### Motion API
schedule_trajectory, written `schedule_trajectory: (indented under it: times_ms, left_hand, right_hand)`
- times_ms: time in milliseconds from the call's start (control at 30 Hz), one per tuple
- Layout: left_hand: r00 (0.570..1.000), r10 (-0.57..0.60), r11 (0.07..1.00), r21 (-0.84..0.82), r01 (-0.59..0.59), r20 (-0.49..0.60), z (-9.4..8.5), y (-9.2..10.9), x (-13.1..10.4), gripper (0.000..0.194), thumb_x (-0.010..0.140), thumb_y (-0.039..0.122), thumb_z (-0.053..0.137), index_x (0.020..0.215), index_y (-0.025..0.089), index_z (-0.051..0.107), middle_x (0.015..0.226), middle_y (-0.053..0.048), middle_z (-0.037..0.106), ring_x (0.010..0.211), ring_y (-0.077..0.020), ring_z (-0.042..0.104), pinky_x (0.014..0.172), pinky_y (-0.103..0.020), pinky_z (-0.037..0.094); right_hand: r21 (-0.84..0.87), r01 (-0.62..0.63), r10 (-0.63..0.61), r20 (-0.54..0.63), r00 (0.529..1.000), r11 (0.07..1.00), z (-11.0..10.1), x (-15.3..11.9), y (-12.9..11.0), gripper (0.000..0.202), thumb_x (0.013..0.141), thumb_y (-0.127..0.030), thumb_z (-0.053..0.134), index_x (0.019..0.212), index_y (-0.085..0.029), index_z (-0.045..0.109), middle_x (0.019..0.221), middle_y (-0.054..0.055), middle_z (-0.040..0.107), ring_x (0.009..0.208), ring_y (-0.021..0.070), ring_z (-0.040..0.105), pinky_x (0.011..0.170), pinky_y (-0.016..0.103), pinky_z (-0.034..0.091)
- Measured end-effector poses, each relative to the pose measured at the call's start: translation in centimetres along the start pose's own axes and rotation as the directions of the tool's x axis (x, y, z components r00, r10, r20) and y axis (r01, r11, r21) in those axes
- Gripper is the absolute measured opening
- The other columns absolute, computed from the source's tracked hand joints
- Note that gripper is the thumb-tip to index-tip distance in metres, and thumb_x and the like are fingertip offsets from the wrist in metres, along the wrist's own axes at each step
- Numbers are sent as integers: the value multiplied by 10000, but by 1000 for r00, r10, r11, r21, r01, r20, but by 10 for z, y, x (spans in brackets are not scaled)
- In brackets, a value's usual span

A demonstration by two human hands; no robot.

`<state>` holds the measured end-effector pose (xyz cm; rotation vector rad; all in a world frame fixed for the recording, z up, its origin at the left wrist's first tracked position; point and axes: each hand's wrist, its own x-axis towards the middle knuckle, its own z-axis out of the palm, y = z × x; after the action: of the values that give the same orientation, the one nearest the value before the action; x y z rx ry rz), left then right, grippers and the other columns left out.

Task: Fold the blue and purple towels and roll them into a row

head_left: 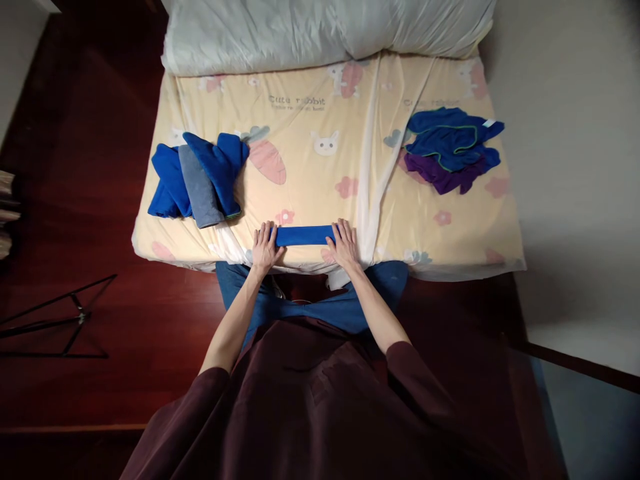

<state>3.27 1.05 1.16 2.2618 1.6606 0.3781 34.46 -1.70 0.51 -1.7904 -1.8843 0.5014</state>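
A blue cloth point(304, 235), folded or rolled into a narrow strip, lies crosswise near the bed's front edge. Over its left end rests my left hand point(265, 248), palm down with the fingers stretched forward. My right hand point(344, 244) lies the same way on the right end, its fingers spread. Both hands cover the cloth's ends, so those are hidden. To the left is a pile of rolled blue cloths point(220, 163) with a grey-blue roll point(197, 187) among them. Crumpled blue cloths point(445, 137) and a purple cloth point(445, 175) lie together at the right.
The bed point(320, 180) has a yellow sheet printed with rabbits and carrots. A pale quilt point(325, 33) is bunched across its far end. A black tripod leg stand point(75, 313) is on the dark red floor at left. A wall point(565, 153) borders the right side.
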Motion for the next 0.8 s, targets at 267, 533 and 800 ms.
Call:
schedule_trajectory:
  times_ms: [267,533,800]
  left_hand:
    - [997,55,998,23,-54,-62,-11,10,-22,689,919,190,528,1601,135,446,1702,-172,347,1612,-341,249,1327,-533,196]
    - [999,20,990,139,-15,-34,-8,6,-16,567,939,112,482,1502,133,545,1518,-200,551,1385,-351,521,1154,-483,420]
    - [996,-74,990,117,79,-41,3,2,-10,514,962,141,494,1471,178,558,1376,-191,606,1270,-351,549,1076,-470,430]
  right_hand:
    - [691,-479,638,34,769,541,12,-57,-19,523,960,-629,484,1114,-161,659,1073,200,762,1005,320,766,863,477,662]
    - [810,-582,754,427,500,-73,-2,-10,-44,294,864,-446,780,936,-187,661,853,57,757,826,157,773,715,212,657]
    - [820,-558,808,238,539,131,-9,30,-61,358,725,-406,880,789,-195,598,578,-75,558,537,78,572,528,156,550]
